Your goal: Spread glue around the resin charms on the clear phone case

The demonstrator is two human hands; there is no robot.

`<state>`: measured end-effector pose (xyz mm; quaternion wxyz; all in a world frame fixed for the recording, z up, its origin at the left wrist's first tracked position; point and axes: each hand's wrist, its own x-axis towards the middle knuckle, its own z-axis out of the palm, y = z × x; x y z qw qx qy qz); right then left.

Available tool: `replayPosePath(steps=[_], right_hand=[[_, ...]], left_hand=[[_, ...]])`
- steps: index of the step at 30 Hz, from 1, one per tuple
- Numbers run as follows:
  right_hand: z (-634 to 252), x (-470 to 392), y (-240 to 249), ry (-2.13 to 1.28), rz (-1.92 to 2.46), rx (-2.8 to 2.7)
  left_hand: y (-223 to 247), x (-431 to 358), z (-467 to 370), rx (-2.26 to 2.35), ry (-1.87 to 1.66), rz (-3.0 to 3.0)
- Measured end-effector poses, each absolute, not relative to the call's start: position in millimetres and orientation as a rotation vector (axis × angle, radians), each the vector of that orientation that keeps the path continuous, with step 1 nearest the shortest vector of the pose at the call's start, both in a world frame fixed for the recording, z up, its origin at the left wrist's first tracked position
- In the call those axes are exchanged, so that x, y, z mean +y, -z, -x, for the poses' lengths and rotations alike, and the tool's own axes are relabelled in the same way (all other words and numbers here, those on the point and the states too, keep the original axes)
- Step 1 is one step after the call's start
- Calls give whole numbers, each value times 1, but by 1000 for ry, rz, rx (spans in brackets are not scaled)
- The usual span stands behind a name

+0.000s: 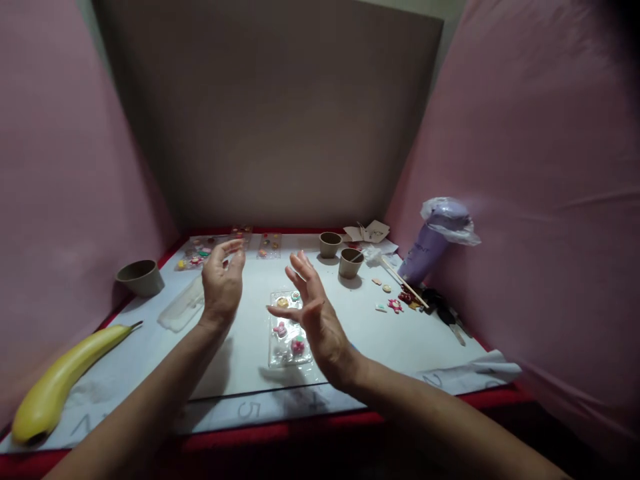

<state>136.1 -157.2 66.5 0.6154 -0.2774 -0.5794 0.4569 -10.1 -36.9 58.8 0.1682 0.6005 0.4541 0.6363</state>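
Note:
My right hand (320,320) is raised with thumb and fingers spread, and nothing is in it. Partly behind it, a clear plastic mold tray (273,357) lies on the white-covered table with small figures in it, among them a pink piece (281,329) and a red-and-green strawberry-like piece (298,345). My left hand (223,283) hovers to the left of this tray, fingers curved and thumb apart from them, holding nothing I can see. Beyond its wrist, a flat translucent tray (180,308) lies on the table. Neither hand visibly touches anything.
A banana-shaped yellow object (63,377) and a grey-brown bowl (141,278) are on the left. Two cups (330,245) stand at the back, near loose charms (395,305), a stick (405,283) and a purple bottle (429,247) on the right. Pink side walls enclose the table.

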Motion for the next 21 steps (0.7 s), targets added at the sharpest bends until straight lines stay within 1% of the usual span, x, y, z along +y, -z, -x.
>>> replayPosePath(steps=[4,6,8,11,13,18,21], right_hand=[[-104,-169,-68,-970,615,-1344],[-93,-175,-70,-969,619,-1363],[-87,-181,-70,-984,687,-1388],[-87,-188,-67,-1004,724,-1377],[-91,-191,-63,-1028,708,-1334],[-104,-193,-53,-1103,569,-1218],[-115,-192,-51,-1125,498,-1138]], left_hand=[[-69,-53,1,1268,-1886,-1522],[-69,-65,-5,1320,-1899,-1566],[-66,-77,-10,1399,-1841,-1648],[-62,-89,-16,1471,-1843,-1743],[-60,-94,-20,1439,-1860,-1786],[-61,-98,-27,1297,-1758,-1984],[-63,-94,-23,1286,-1719,-2094]])
